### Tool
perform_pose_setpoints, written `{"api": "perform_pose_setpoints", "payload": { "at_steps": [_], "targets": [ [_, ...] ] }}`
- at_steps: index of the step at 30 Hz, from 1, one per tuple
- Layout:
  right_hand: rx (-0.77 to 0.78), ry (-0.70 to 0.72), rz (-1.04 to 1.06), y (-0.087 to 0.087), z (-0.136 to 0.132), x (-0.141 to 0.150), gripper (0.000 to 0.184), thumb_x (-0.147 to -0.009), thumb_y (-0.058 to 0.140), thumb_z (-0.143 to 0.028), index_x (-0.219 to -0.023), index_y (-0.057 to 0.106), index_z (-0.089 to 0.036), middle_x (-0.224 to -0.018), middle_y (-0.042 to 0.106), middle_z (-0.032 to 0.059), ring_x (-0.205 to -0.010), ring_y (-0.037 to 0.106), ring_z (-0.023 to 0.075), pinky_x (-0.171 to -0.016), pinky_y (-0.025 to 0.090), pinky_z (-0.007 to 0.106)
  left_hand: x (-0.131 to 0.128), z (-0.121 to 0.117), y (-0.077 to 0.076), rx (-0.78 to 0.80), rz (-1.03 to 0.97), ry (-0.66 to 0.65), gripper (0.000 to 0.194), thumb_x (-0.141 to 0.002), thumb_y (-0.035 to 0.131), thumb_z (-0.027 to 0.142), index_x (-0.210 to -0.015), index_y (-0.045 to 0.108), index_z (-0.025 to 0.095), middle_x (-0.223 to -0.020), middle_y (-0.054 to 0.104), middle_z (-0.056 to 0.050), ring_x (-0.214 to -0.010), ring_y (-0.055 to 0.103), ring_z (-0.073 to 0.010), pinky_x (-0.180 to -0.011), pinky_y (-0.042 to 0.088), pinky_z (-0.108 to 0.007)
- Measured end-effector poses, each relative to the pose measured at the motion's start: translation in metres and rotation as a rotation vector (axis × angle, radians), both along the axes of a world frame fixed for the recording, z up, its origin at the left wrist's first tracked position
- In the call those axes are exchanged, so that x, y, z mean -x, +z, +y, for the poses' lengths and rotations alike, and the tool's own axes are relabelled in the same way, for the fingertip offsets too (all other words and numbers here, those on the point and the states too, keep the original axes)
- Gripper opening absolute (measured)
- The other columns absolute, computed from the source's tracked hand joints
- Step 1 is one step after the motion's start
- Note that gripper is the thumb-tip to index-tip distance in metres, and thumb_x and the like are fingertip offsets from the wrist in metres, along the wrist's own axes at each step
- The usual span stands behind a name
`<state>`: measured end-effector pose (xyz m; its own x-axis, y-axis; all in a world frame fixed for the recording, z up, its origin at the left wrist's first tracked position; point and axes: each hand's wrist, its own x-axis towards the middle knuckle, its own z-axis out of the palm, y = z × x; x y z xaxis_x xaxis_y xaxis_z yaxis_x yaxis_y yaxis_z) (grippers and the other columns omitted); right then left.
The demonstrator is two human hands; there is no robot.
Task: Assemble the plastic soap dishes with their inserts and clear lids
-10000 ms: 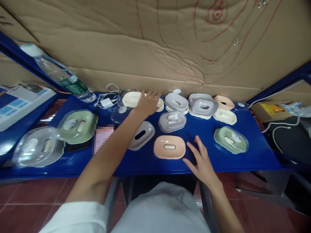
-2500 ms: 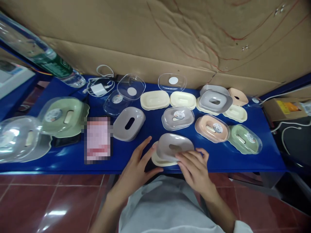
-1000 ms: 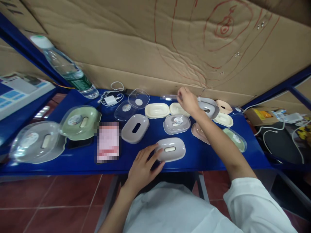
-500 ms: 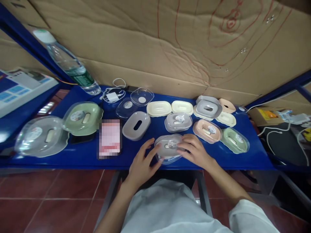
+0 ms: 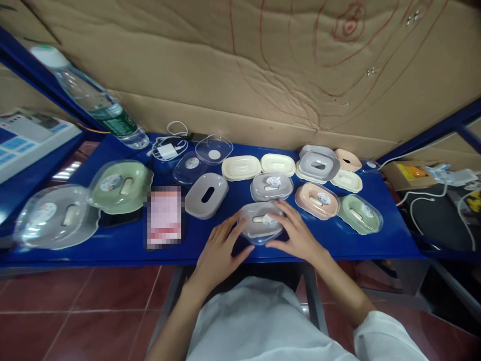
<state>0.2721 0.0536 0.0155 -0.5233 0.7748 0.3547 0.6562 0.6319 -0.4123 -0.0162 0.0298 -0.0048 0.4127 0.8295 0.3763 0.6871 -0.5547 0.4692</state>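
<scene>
A grey soap dish with a clear lid (image 5: 260, 224) lies near the front edge of the blue table (image 5: 330, 240). My left hand (image 5: 220, 250) grips its left side, fingers curled round the rim. My right hand (image 5: 295, 233) presses on its right side, fingers on the clear lid. Behind it lie a lidded grey dish (image 5: 271, 186), a lidded pink dish (image 5: 317, 200) and a lidded green dish (image 5: 359, 214).
A bare grey tray (image 5: 206, 195), two cream trays (image 5: 241, 167), loose clear lids (image 5: 214, 149), a stacked grey dish (image 5: 318, 164), a charger (image 5: 167, 150), a water bottle (image 5: 90, 100) and two large lidded dishes (image 5: 120, 185) at left. Cardboard wall behind.
One second ago my right hand was at the back picking up a clear lid; now that lid sits on the grey dish and both hands hold it.
</scene>
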Motion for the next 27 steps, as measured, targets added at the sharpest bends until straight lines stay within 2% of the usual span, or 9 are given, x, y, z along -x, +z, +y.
{"api": "perform_pose_setpoints", "payload": {
  "at_steps": [3,5,11,16,19,22,27],
  "targets": [
    [-0.015,-0.145,0.046,-0.005,-0.002,0.004,0.076,-0.095,0.081,-0.056,-0.158,0.051,-0.027,-0.164,0.05,0.0213,-0.156,0.048,0.0403,-0.122,0.049,0.065,0.0,-0.001,-0.001,0.0,-0.037,0.016,0.078,-0.105,0.068,0.043,-0.171,0.029,0.027,-0.164,0.055,-0.017,-0.149,0.058,-0.0332,-0.117,0.055,-0.051],
    [-0.034,-0.166,0.05,-0.005,-0.004,0.01,0.074,-0.095,0.081,-0.053,-0.159,0.052,-0.029,-0.162,0.051,0.0194,-0.156,0.048,0.0401,-0.123,0.048,0.065,0.001,-0.002,-0.002,0.004,-0.072,0.016,0.079,-0.105,0.068,0.043,-0.172,0.029,0.028,-0.161,0.058,-0.016,-0.146,0.06,-0.032,-0.116,0.055,-0.049],
    [-0.098,-0.095,0.036,-0.003,-0.004,0.025,0.075,-0.097,0.08,-0.048,-0.163,0.05,-0.032,-0.161,0.052,0.0158,-0.159,0.041,0.0393,-0.125,0.046,0.066,0.003,-0.001,-0.003,0.053,-0.142,0.066,0.075,-0.103,0.07,0.05,-0.168,0.037,0.032,-0.156,0.06,-0.014,-0.14,0.065,-0.0306,-0.11,0.061,-0.047],
    [-0.022,-0.04,-0.014,-0.003,-0.005,0.016,0.078,-0.097,0.08,-0.048,-0.167,0.046,-0.035,-0.161,0.054,0.014,-0.162,0.039,0.0393,-0.125,0.048,0.066,0.001,0.0,-0.004,0.035,-0.101,0.054,0.064,-0.105,0.068,0.047,-0.163,0.045,0.033,-0.156,0.061,-0.014,-0.138,0.067,-0.0298,-0.111,0.06,-0.047],
    [-0.013,-0.034,-0.08,0.0,-0.009,0.009,0.072,-0.099,0.078,-0.041,-0.165,0.049,-0.038,-0.161,0.055,0.0127,-0.162,0.038,0.0391,-0.124,0.05,0.065,0.002,0.002,-0.003,0.028,-0.08,0.032,0.062,-0.107,0.065,0.042,-0.165,0.044,0.032,-0.16,0.06,-0.014,-0.142,0.065,-0.0301,-0.11,0.059,-0.045],
    [-0.015,-0.024,-0.138,0.004,-0.013,0.003,0.068,-0.1,0.077,-0.04,-0.163,0.051,-0.039,-0.161,0.056,0.0118,-0.162,0.039,0.0395,-0.122,0.052,0.065,0.004,0.003,0.001,0.016,-0.071,-0.007,0.06,-0.107,0.066,0.038,-0.163,0.047,0.031,-0.159,0.062,-0.014,-0.137,0.068,-0.0291,-0.107,0.059,-0.043],
    [0.003,-0.014,-0.18,0.003,-0.016,0.001,0.067,-0.102,0.075,-0.038,-0.164,0.05,-0.038,-0.162,0.056,0.0121,-0.162,0.039,0.0405,-0.12,0.054,0.065,0.005,0.004,0.005,0.055,-0.037,-0.053,0.062,-0.105,0.069,0.048,-0.16,0.05,0.027,-0.16,0.06,-0.017,-0.136,0.068,-0.0302,-0.108,0.058,-0.045]
  ]
}}
